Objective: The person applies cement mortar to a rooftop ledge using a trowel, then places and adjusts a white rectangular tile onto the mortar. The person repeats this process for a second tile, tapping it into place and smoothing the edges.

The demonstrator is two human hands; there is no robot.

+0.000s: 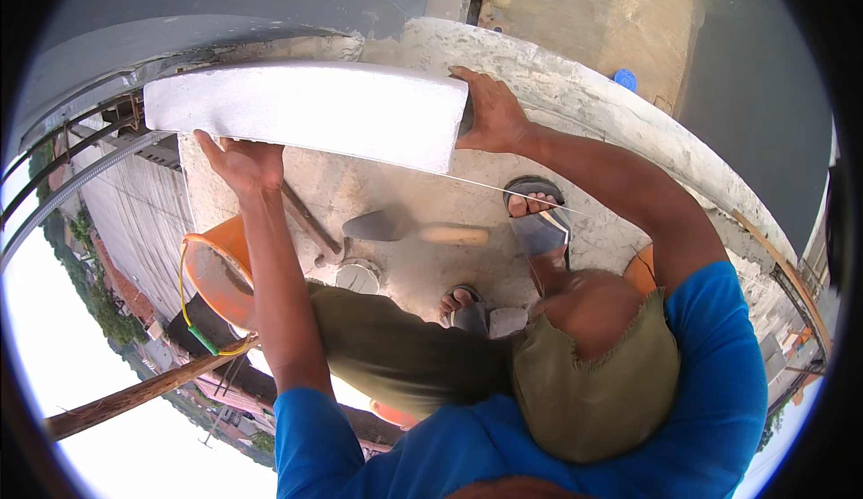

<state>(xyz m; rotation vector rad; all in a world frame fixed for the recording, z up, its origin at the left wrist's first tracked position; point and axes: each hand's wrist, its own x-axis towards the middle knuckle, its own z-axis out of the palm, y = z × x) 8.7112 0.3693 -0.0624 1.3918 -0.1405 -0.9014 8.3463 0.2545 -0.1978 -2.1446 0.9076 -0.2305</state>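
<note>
A long white lightweight concrete block [306, 108] spans the upper left, its broad face toward me. My left hand [247, 162] grips its near edge toward the left, thumb against the face and the other fingers partly hidden beneath. At the block's right end, my right hand [490, 112] is wrapped round the far corner; some of its fingers are hidden behind. A taut thin string [503, 186] runs out from the block's near edge to the right. Below the block, a trowel [378, 224] with a wooden handle lies on the concrete, with a hammer [310, 220] left of it.
An orange bucket [220, 270] with a yellow handle stands left of my left forearm. A round grey container [358, 276] sits near the trowel. Steel bars [81, 184] and a wooden pole [148, 387] cross the left side, beside a drop to roofs below. A rough concrete ledge [557, 72] curves behind.
</note>
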